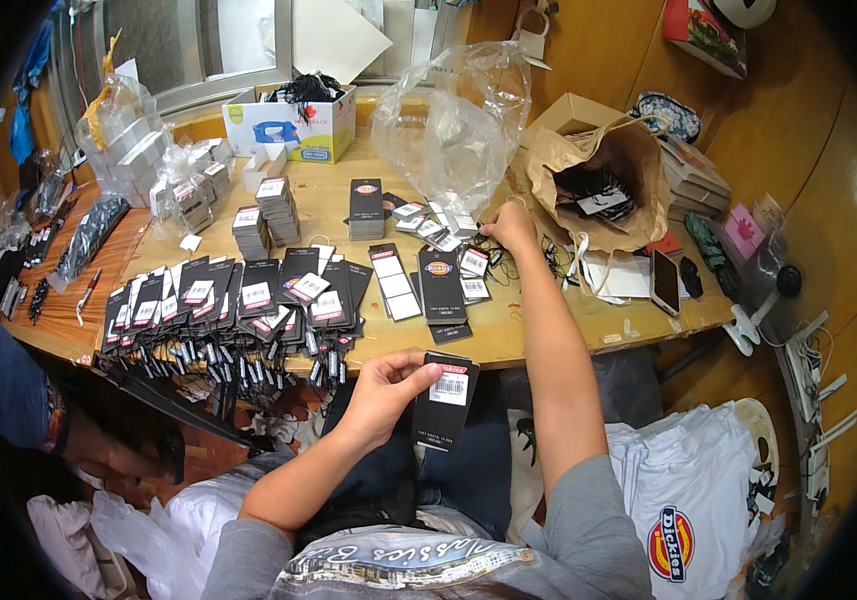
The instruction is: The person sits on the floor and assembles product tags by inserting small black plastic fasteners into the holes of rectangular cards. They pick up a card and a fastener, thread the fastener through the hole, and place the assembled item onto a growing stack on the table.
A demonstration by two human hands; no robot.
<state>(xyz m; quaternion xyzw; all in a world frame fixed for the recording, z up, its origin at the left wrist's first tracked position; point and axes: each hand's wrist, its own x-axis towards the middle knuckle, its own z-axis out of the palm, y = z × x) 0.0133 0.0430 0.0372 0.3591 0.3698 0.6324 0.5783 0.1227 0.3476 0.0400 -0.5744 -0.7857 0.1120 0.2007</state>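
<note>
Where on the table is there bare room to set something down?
Bare wood shows on the table between the front black tags and your right forearm, and between the printed box and the tall black stack. The front left is crowded with spread tags; the back right, with a paper bag.

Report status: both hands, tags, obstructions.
Left grip holds black tag. Right grip at black cords, hold unclear. Clear plastic bag close beyond, possible snag.

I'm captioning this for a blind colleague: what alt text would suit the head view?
A person's left hand holds a black tag with a white label; the right hand reaches over a wooden table, near black strings. Many labelled tags spread across its left side; a brown paper bag stands farther right.
</note>
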